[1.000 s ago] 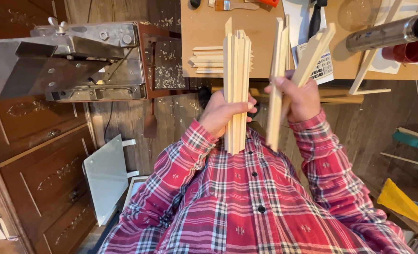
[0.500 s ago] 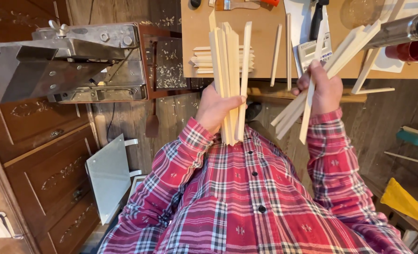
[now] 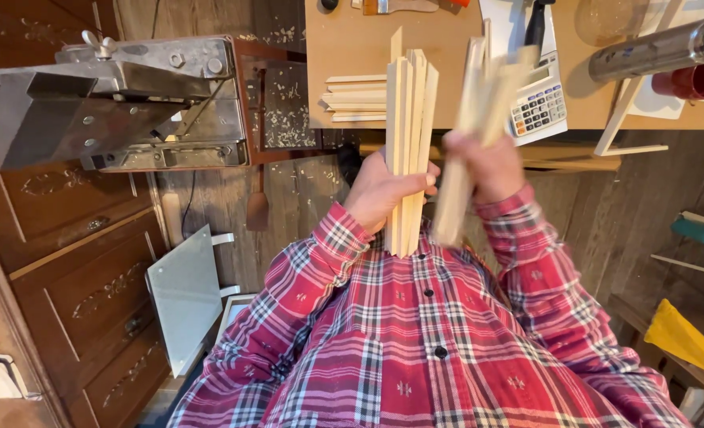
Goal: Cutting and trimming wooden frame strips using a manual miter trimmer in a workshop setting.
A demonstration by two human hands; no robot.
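My left hand (image 3: 380, 190) grips a bundle of several thin pale wooden slats (image 3: 407, 119), held upright in front of my red plaid shirt. My right hand (image 3: 487, 166) holds a second, blurred bunch of wooden slats (image 3: 479, 103) just to the right, nearly touching the first bundle. Both bundles stand above the near edge of the wooden workbench (image 3: 352, 47). A small stack of flat slats (image 3: 356, 99) lies on the bench behind my left hand.
A metal machine (image 3: 122, 103) sits at the left over a dark wooden cabinet (image 3: 74, 277). A calculator (image 3: 538, 107), a metal cylinder (image 3: 661, 47) and a brush lie on the bench. A yellow cloth (image 3: 685, 341) lies at lower right.
My right hand has swung its fanned-out slats from the right back toward the left bundle, gathering them more upright. The left bundle has stayed in place.
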